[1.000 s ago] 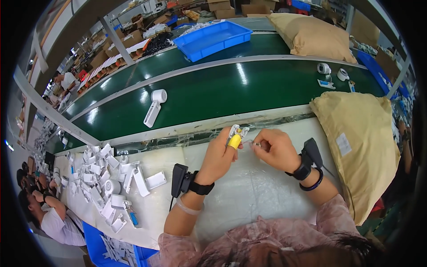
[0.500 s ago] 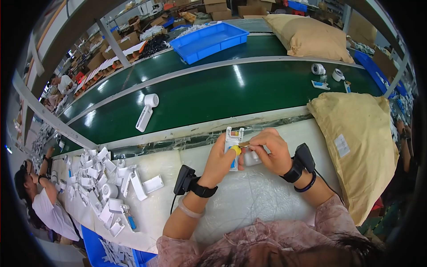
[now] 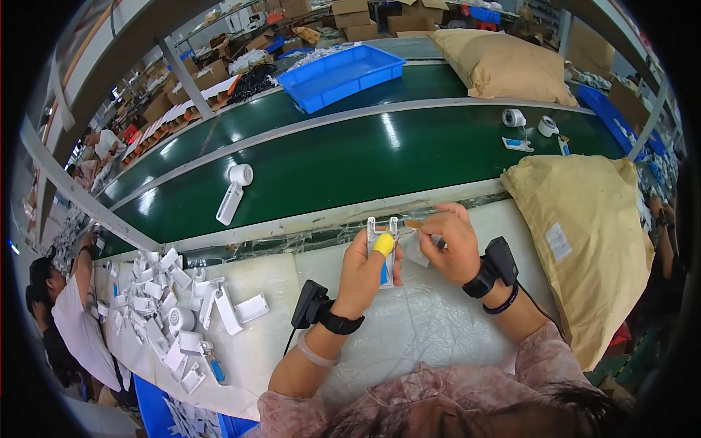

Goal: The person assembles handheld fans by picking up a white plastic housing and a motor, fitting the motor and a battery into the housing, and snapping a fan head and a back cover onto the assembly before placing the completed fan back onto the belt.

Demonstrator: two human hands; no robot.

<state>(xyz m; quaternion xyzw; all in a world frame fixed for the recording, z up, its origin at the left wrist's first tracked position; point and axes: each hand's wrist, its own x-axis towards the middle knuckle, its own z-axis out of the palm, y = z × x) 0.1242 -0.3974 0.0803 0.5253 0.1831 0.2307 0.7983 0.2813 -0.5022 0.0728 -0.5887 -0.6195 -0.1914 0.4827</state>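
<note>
My left hand is closed round a white plastic handle shell, its forked end pointing away from me. A yellow cover sits on the thumb, which presses on the shell. Inside the shell, below the thumb, a blue part shows. Just right of the shell, my right hand pinches a small flat brown piece between its fingertips. Thin wires seem to run from there toward the shell. Partly hidden under the right fingers is a whitish rounded part; whether it is held, I cannot tell.
To the left lies a heap of white plastic parts, above a blue bin. One white handheld fan rests on the green conveyor. A tan sack stands at right. Across the belt are a blue tray and another sack.
My right hand has drawn the brown piece up and right, off the shell. My left thumb now lies more upright along the shell. A person at far left has shifted.
</note>
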